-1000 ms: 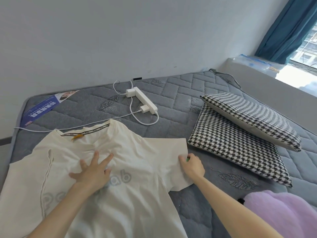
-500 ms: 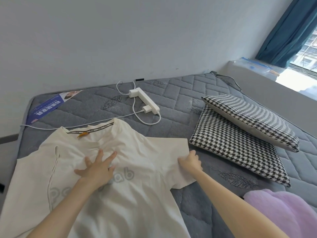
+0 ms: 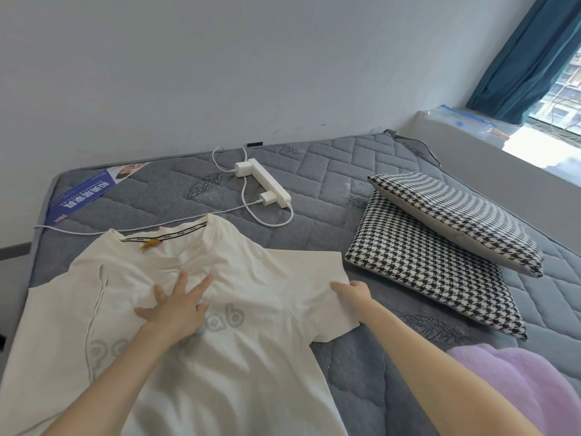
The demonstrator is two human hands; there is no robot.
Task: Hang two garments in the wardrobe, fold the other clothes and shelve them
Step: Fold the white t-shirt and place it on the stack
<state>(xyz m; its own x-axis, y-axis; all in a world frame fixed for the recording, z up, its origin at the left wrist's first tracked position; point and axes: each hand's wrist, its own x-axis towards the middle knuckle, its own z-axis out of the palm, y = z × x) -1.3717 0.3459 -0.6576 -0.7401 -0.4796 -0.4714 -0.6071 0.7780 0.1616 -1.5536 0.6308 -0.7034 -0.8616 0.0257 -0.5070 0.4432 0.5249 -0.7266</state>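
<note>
A white T-shirt (image 3: 251, 357) lies face up on the bed (image 3: 314, 184), spread over the near left part of the grey quilted mattress with its collar pointing toward the far edge by the wall. The left hand (image 3: 177, 305) rests flat on the chest of the shirt just below the collar, its fingers (image 3: 181, 280) spread wide and straight, covering part of the grey lettering. The right hand (image 3: 353, 294) sits at the hem of the sleeve that reaches toward the middle of the bed, its fingers curled and pinching the sleeve's edge. The other sleeve lies flat toward the left edge of the bed

A white power strip (image 3: 267, 184) with two plugs in it lies near the far edge, and a thin white cable (image 3: 125, 228) runs from it past the collar to the left edge. A blue printed label (image 3: 85, 196) sits at the far left corner. Two black and white checked pillows (image 3: 434, 278) lie along the right side, the upper one overlapping the lower. A fluffy purple garment (image 3: 534, 388) lies at the near right corner, apart from the shirt. A blue curtain (image 3: 528, 58) hangs at the window beyond the right edge
</note>
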